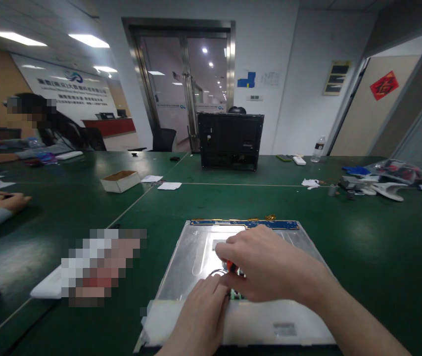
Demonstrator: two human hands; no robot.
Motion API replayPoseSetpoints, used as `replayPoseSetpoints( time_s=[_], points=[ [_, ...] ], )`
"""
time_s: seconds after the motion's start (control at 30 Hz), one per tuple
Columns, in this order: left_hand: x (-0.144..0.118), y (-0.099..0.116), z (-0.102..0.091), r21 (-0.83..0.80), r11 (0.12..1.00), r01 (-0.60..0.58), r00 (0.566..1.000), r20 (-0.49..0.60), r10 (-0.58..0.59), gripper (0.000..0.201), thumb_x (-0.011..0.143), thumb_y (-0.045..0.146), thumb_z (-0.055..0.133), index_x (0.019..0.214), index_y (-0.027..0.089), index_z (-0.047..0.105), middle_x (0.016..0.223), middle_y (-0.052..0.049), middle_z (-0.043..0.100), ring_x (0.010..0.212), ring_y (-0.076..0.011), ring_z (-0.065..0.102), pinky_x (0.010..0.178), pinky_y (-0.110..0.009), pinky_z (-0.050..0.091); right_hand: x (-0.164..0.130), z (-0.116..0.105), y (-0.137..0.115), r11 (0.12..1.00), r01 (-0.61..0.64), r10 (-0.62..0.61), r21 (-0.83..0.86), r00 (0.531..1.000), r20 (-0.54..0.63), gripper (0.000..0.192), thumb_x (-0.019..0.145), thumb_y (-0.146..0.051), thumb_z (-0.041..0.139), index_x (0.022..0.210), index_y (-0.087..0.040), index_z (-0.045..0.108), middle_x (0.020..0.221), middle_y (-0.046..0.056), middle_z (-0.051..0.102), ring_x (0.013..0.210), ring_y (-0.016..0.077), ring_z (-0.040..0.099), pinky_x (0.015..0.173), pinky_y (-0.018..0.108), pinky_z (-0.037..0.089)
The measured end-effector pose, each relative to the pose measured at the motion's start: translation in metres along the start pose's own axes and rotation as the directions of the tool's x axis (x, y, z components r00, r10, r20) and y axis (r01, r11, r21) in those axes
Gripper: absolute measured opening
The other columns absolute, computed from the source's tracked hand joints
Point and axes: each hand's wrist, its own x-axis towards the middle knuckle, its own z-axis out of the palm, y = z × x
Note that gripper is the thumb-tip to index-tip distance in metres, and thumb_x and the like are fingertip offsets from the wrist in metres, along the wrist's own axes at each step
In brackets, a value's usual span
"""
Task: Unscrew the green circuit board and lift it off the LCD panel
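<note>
Gripping a red tool (231, 267), the right hand (266, 264) was clamped on it above a green circuit board (237, 295) on the metal-backed panel (202, 247), which lay flat on the worktop (374, 257). The left hand (203, 304) rested beside that board; its grip could not be told. Progress was judged partway: panel's back exposed, blue board strip (279, 225) along the far edge, green board in place; remaining steps were indeterminable.
</note>
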Motion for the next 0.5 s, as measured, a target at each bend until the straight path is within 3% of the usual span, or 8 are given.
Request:
replayPoseSetpoints(
  time_s=[0.1, 0.2, 0.37, 0.5],
  points=[
    [0.0004, 0.001, -0.0009, 0.007, 1.0, 0.005, 1.0, 0.012, -0.005, 0.027, 0.083, 0.005, 0.041, 0.095, 0.019, 0.061, 0.096, -0.01, 0.066, 0.09, -0.0249, 0.062, 0.079, -0.036, 0.051, -0.0024, 0.0006, 0.001, 0.998, 0.052, -0.052, 0.035, 0.998, -0.024, 0.011, 0.078, -0.022, 0.059, 0.087, -0.017, 0.056, 0.081, 0.003, 0.067, 0.064, 0.0147, 0.055, 0.049, 0.028, 0.024],
    [0.0009, 0.002, -0.0019, 0.014, 1.0, 0.014, 0.999, 0.031, -0.015, 0.026, 0.083, 0.005, 0.041, 0.095, 0.019, 0.06, 0.096, -0.01, 0.066, 0.091, -0.0253, 0.062, 0.08, -0.036, 0.051, -0.0006, 0.0018, 0.0008, 0.998, 0.062, -0.062, 0.02, 0.998, -0.028, 0.008, 0.081, -0.02, 0.055, 0.088, -0.018, 0.056, 0.08, 0.002, 0.067, 0.061, 0.0134, 0.053, 0.048, 0.029, 0.022],
    [-0.0001, 0.0002, -0.0002, 0.0, 1.0, -0.014, 1.0, 0.02, 0.014, 0.027, 0.083, 0.005, 0.04, 0.098, 0.018, 0.059, 0.102, -0.012, 0.066, 0.095, -0.0269, 0.062, 0.079, -0.039, 0.051, 0.0041, 0.0019, -0.0001, 1.0, -0.019, 0.019, -0.012, 1.0, -0.003, 0.013, 0.09, -0.03, 0.054, 0.084, -0.02, 0.06, 0.073, 0.001, 0.067, 0.062, 0.0145, 0.058, 0.05, 0.03, 0.02],
    [-0.0002, 0.0, 0.0, 0.013, 0.999, -0.03, 1.0, -0.005, 0.03, 0.031, 0.081, 0.004, 0.04, 0.1, 0.017, 0.06, 0.098, -0.012, 0.066, 0.092, -0.0274, 0.062, 0.076, -0.039, 0.051, 0.0018, 0.0, -0.0002, 1.0, 0.003, -0.003, 0.015, 1.0, 0.009, 0.014, 0.086, -0.032, 0.057, 0.083, -0.019, 0.059, 0.077, 0.001, 0.068, 0.064, 0.015, 0.058, 0.049, 0.029, 0.021]
  ],
)
